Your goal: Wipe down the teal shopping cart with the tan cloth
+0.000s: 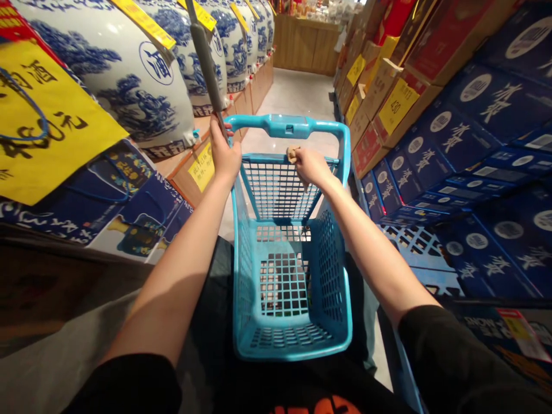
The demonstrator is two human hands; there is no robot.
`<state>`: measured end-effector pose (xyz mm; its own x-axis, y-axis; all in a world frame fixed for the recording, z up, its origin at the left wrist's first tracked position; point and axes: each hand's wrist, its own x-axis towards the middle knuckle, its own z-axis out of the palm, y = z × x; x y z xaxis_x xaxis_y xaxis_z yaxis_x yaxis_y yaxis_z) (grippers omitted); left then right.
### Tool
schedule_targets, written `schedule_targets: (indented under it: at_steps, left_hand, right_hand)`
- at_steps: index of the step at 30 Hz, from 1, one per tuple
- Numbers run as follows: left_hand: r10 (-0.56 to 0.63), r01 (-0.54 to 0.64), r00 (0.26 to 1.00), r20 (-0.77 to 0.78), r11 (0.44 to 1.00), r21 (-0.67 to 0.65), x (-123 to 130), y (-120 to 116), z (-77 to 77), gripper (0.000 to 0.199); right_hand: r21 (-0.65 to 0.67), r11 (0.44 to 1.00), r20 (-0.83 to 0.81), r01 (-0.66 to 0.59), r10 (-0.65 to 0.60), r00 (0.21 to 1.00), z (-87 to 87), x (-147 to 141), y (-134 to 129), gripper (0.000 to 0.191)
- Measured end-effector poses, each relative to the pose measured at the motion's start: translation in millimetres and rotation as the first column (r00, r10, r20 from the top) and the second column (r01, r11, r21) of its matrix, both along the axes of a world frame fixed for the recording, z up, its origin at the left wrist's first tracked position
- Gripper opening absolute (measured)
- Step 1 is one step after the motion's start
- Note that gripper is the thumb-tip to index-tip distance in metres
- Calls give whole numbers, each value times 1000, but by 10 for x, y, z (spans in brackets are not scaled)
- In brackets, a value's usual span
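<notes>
A blue plastic shopping cart (255,251) stands in front of me, its mesh basket bare inside. My left hand (226,154) closes around the left upright of its frame, just below the handle (288,125). A grey pole (206,69) rises at the same spot and passes between my thumb and fingers. Pinched in my right hand (314,167) is a crumpled tan cloth (292,153), pressed to the top rim of the basket's far mesh panel (276,187). Part of the cloth hangs below my fingers.
Large blue-and-white jars (125,75) line a shelf on the left, near a yellow price sign (52,123). Stacked blue boxes (425,155) and brown cartons (366,123) wall the right side. Between them, a pale floor aisle (302,86) leads to a wooden counter (306,43).
</notes>
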<state>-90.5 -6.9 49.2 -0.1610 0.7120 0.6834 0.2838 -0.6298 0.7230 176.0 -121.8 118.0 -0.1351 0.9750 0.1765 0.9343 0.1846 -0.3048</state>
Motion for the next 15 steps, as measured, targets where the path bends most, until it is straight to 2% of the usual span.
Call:
schedule_targets:
  at_steps: [5,8,11,13,15]
  left_hand:
    - [6,-5,1000,-19,998,55,-38,7,-11,74]
    - [26,-25,999,-20,999,38,-87,21,-18,68]
    - [12,-12,1000,0,1000,10,-134,49,-34,65]
    - [-12,12,1000,17,1000,15,-145,69,-45,66]
    - [-27,27,999,25,999,35,-137,85,-51,67]
  right_hand:
    - [3,984,22,-176,176,984,24,-896,139,46]
    - [39,972,46,-232,230,972,-19,-1198,173,47]
    - [95,959,66,-265,260,963,-110,-1135,102,44]
    - [129,966,77,-223,215,974,-175,-899,19,41]
    - [147,981,101,-131,117,988,-224,-560,-72,38]
